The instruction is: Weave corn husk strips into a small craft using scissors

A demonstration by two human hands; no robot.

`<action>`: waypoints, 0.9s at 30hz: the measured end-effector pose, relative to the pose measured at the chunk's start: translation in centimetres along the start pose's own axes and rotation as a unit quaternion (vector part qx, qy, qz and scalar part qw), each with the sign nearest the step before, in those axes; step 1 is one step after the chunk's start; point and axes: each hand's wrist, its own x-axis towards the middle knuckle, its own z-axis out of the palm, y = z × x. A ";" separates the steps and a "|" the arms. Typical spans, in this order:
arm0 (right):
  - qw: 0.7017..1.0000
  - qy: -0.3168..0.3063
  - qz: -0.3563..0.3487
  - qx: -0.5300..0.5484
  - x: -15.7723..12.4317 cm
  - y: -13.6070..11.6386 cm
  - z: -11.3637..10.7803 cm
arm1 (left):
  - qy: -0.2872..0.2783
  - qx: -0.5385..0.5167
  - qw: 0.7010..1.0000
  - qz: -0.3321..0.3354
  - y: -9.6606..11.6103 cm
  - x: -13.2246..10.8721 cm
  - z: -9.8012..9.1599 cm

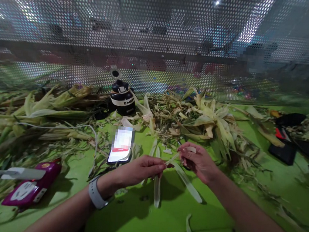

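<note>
My left hand (139, 171) and my right hand (197, 161) are both pinched on pale strips of corn husk (185, 179) held just above the green table (214, 227). The strips hang down from my fingers, one long strip running right and down, another hanging straight down to about mid-table. A grey watch (95, 195) is on my left wrist. A heap of loose corn husks (207, 118) lies just beyond my hands.
A phone (121, 146) with a lit screen lies left of my hands, a cable leading from it. A magenta device (31, 185) sits at the left front, a dark bottle (122, 97) at the back. Husked stalks (31, 117) pile at the left. A perforated metal screen (163, 39) closes off the back.
</note>
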 end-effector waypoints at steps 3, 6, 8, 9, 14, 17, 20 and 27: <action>1.000 0.012 -0.021 -0.001 0.2 -0.3 -0.3 | -0.013 0.004 0.999 -0.041 0.3 -0.2 -1.0; 0.998 0.015 -0.037 -0.049 0.3 -0.1 -0.8 | 0.052 -0.048 0.997 -0.044 0.2 -0.3 -1.9; 0.986 -0.019 -0.007 -0.165 0.2 0.7 -0.7 | 0.136 -0.132 0.982 -0.016 -0.1 -0.1 -2.2; 0.968 -0.045 0.015 -0.245 0.1 1.4 -0.5 | 0.169 -0.180 0.969 -0.007 -0.4 0.1 -2.2; 0.835 -0.083 -0.009 -0.544 -0.8 4.7 2.0 | 0.229 -0.282 0.932 -0.003 -1.9 1.0 -1.2; 0.819 -0.096 -0.038 -0.565 -0.9 5.5 2.7 | 0.256 -0.277 0.926 0.000 -2.5 0.9 -0.3; 0.868 -0.086 -0.008 -0.488 -0.7 5.2 2.2 | 0.283 -0.281 0.917 -0.004 -2.6 0.4 0.4; 0.939 -0.035 -0.106 -0.325 -1.8 4.0 2.2 | 0.328 -0.423 0.845 0.020 -1.8 -0.4 3.2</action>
